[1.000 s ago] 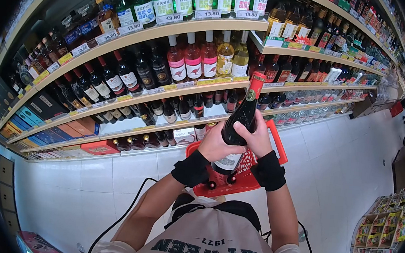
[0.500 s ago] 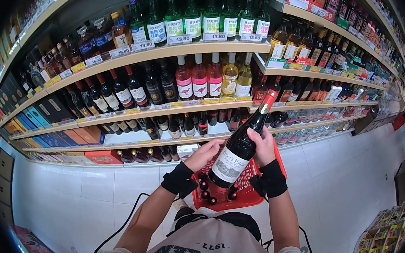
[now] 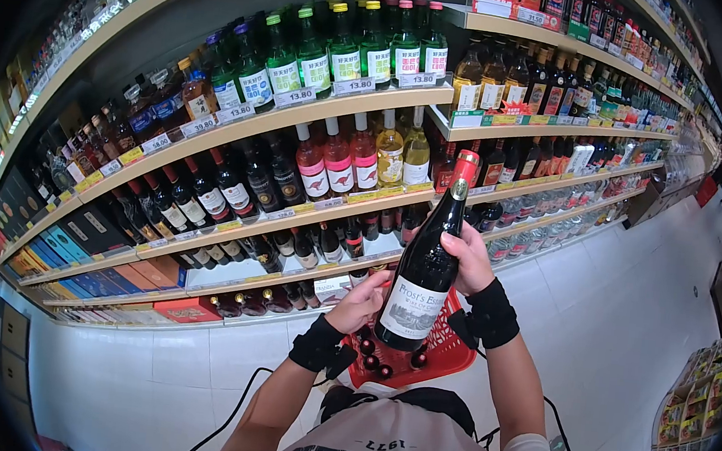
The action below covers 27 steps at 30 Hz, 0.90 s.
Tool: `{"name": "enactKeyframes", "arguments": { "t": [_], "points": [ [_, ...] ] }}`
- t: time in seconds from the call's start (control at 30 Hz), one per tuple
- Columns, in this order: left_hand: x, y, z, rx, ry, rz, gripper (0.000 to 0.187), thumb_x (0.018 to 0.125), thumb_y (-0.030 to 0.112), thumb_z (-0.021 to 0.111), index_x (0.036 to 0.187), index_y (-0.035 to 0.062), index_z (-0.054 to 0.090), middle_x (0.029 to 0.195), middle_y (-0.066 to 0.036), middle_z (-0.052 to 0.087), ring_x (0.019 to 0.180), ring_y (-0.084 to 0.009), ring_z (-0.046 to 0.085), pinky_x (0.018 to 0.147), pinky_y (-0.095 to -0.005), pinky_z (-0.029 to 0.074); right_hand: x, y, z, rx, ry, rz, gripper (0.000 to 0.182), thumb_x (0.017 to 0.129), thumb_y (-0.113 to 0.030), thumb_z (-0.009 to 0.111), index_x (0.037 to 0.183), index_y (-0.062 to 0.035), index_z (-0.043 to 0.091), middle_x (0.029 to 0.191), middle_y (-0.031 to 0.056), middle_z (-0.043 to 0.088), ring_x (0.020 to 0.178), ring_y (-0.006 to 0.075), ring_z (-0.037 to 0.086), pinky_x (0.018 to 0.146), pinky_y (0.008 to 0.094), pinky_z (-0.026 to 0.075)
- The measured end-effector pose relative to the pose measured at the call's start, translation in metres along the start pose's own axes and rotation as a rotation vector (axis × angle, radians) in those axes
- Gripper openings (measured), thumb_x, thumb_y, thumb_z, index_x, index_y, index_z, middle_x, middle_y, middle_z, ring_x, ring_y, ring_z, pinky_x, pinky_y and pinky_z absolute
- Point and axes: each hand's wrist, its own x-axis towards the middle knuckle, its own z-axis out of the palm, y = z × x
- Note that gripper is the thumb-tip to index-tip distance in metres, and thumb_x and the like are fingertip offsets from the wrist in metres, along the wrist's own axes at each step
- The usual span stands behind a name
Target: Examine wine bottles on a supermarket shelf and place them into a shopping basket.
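Observation:
A dark wine bottle (image 3: pixel 414 307) with a red foil top and a white "Frost's Estate" label is tilted in front of me, neck up and to the right. My right hand (image 3: pixel 471 260) is closed round its upper body, thumb across the front glass. At the bottle's lower left side, my left hand (image 3: pixel 358 305) steadies it, some fingers hidden behind the glass. Below hangs a red plastic basket (image 3: pixel 444 355), partly covered by the bottle. Several dark bottles (image 3: pixel 378 368) with dark red tops stand inside the basket.
Long shelves (image 3: pixel 293 210) of wine and spirits curve across the front. Green bottles (image 3: pixel 315 69) line an upper shelf, above pink wine bottles (image 3: pixel 338 167). A snack rack (image 3: pixel 696 406) stands at right on the pale tiled floor (image 3: pixel 574 359). Black cables (image 3: pixel 226 404) run beside my arms.
The bottle has turned more upright, and its label faces me more squarely. My view has shifted, so the shelves sit lower and further left. Both hands stay at the bottle.

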Motion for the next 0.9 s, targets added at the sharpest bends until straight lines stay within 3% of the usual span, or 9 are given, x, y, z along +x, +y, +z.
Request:
{"name": "enactKeyframes", "arguments": {
  "t": [0.07, 0.2, 0.33, 0.53, 0.63, 0.9],
  "points": [
    [0.003, -0.004, 0.003, 0.063, 0.050, -0.006, 0.065, 0.102, 0.039, 0.053, 0.148, -0.0004, 0.031, 0.142, -0.011, 0.047, 0.129, -0.0173, 0.048, 0.107, -0.0317, 0.039, 0.003, 0.007, -0.010, -0.066, -0.012, -0.011, 0.043, 0.091, -0.021, 0.065, 0.123, 0.0020, 0.049, 0.113, 0.0204, 0.065, 0.100, 0.0276, 0.069, 0.089, 0.0415, 0.057],
    [0.002, -0.006, 0.017, -0.056, 0.112, 0.030, 0.056, 0.104, 0.032, 0.050, 0.146, -0.0012, 0.034, 0.138, -0.011, 0.051, 0.127, -0.0174, 0.051, 0.106, -0.0323, 0.040, 0.000, 0.006, -0.003, -0.095, 0.047, 0.021, 0.033, 0.095, -0.017, 0.062, 0.120, 0.0003, 0.051, 0.109, 0.0156, 0.066, 0.096, 0.0219, 0.069, 0.086, 0.0371, 0.057],
    [0.002, -0.018, 0.013, -0.116, 0.180, 0.041, 0.051, 0.105, 0.027, 0.047, 0.145, -0.0019, 0.035, 0.136, -0.011, 0.053, 0.127, -0.0176, 0.051, 0.107, -0.0327, 0.039, 0.000, 0.008, -0.001, -0.049, 0.124, 0.079, 0.022, 0.096, -0.017, 0.063, 0.112, -0.0041, 0.054, 0.095, 0.0020, 0.063, 0.084, 0.0093, 0.063, 0.076, 0.0266, 0.052],
    [0.004, -0.023, 0.010, -0.105, 0.196, 0.008, 0.040, 0.107, 0.024, 0.039, 0.139, -0.0014, 0.041, 0.133, -0.009, 0.054, 0.123, -0.0165, 0.052, 0.106, -0.0323, 0.039, -0.001, 0.011, -0.005, -0.030, 0.129, 0.113, 0.021, 0.097, -0.019, 0.062, 0.110, -0.0048, 0.055, 0.092, 0.0004, 0.061, 0.082, 0.0090, 0.061, 0.075, 0.0259, 0.051],
    [0.005, -0.026, 0.013, -0.090, 0.208, 0.028, 0.039, 0.108, 0.025, 0.037, 0.137, -0.0008, 0.043, 0.131, -0.009, 0.055, 0.122, -0.0157, 0.052, 0.106, -0.0319, 0.040, 0.000, 0.017, -0.009, -0.110, 0.102, 0.083, 0.022, 0.099, -0.018, 0.057, 0.116, -0.0043, 0.053, 0.098, 0.0036, 0.064, 0.084, 0.0113, 0.065, 0.076, 0.0288, 0.055],
    [0.003, -0.035, 0.017, -0.072, 0.233, 0.043, 0.034, 0.108, 0.028, 0.038, 0.127, 0.0011, 0.048, 0.119, -0.005, 0.058, 0.113, -0.0122, 0.055, 0.099, -0.0287, 0.043, -0.007, 0.016, -0.009, -0.098, 0.094, 0.086, 0.020, 0.097, -0.020, 0.062, 0.109, -0.0057, 0.055, 0.093, -0.0004, 0.060, 0.084, 0.0081, 0.059, 0.077, 0.0259, 0.050]
  ]
}}
